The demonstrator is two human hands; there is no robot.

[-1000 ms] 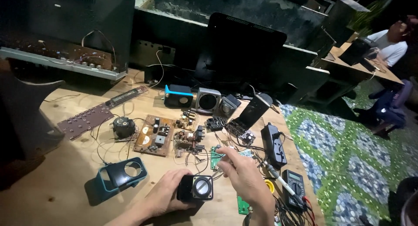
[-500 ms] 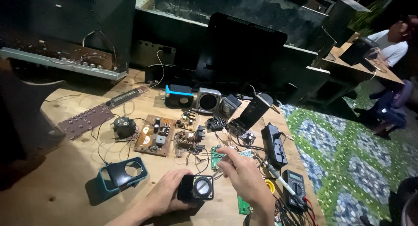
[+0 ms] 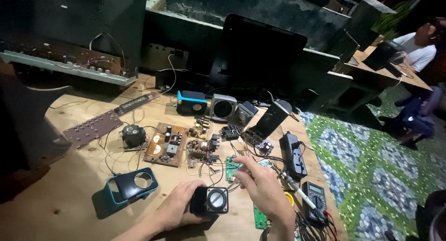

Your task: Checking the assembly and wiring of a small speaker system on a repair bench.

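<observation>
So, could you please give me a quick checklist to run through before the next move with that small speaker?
1. Left hand steadies the speaker: ok, it wraps the black box.
2. Right hand on the wires: ok, fingertips pinch by the green board.
3. Speaker cone faces up, unblocked: ok.
4. Wire joined to the speaker: cannot tell.
5. Multimeter within reach: ok, right of the hand.
6. Teal shell out of the way: ok, lying left.

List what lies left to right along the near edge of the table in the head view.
Teal speaker housing → left hand → small black speaker, held by that hand → right hand → yellow tape roll → multimeter.
</observation>
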